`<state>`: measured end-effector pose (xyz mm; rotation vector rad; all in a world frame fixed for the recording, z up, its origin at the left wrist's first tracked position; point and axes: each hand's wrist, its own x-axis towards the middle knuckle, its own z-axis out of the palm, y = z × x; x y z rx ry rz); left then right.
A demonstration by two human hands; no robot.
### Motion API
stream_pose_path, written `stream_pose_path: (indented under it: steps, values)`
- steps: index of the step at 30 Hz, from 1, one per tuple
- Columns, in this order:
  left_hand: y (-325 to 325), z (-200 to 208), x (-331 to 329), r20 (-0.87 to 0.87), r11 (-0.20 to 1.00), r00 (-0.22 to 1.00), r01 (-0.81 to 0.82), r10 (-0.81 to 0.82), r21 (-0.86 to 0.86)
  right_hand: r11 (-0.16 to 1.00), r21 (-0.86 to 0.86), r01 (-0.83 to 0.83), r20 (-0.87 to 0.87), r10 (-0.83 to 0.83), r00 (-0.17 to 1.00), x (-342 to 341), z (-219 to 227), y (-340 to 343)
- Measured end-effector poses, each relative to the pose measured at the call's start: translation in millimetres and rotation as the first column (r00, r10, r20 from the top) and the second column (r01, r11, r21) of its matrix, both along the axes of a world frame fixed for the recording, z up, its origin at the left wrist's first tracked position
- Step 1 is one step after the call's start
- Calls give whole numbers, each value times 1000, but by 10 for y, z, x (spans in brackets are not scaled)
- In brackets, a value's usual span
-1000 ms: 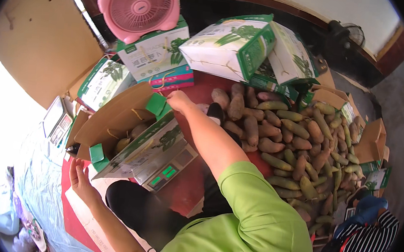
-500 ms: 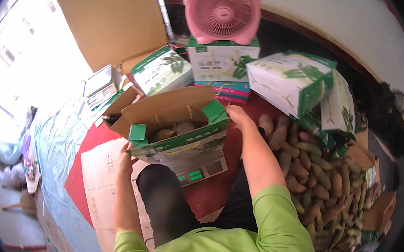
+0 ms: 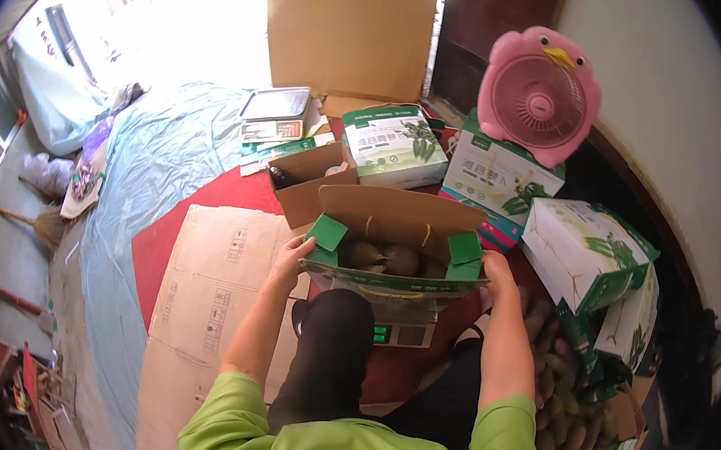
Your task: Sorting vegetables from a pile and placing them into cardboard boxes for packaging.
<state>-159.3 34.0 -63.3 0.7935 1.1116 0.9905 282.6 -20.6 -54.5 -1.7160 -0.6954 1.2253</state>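
An open cardboard carton (image 3: pixel 397 202), green and white outside and brown inside, stands in front of me above a scale (image 3: pixel 410 335) with a lit green display. Whether its full weight rests on the scale I cannot tell. Rounded brownish vegetables (image 3: pixel 400 261) lie inside, and green corner flaps fold out at both ends. My left hand (image 3: pixel 291 258) is closed on the carton's left end, near one flap. At the opposite end, my right hand (image 3: pixel 499 275) grips the right corner, its fingers partly hidden.
Brown elongated vegetables (image 3: pixel 563 418) are heaped at my right. Closed printed cartons (image 3: pixel 396 149) stand beyond, one bearing a pink fan (image 3: pixel 540 95). An open brown box (image 3: pixel 315 173) and a second scale (image 3: pixel 275 104) sit far left. Flattened cardboard (image 3: pixel 197 296) and blue sheeting (image 3: pixel 121 228) cover the left side.
The view has swung left and levelled, so the surroundings appear shifted right. The carton looks less tilted across the picture, and both hands remain at its ends.
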Motion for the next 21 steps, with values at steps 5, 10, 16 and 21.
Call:
stream_pose_path:
  steps: [5,10,16,21]
  values:
    - [13,-41,-139,32,991,996,-78,82,-109,998,64,-12,-59,16,998,-133,303,-37]
    - [-32,-367,-680,123,960,974,-160,192,-231,992,125,-31,-133,48,990,-565,705,69]
    - [-612,-465,-1461,381,919,844,-290,377,-269,935,127,-330,-57,339,939,-1374,802,428]
    - [-1422,-481,-2321,420,866,761,-473,494,-161,828,50,-559,125,550,826,-2455,844,526]
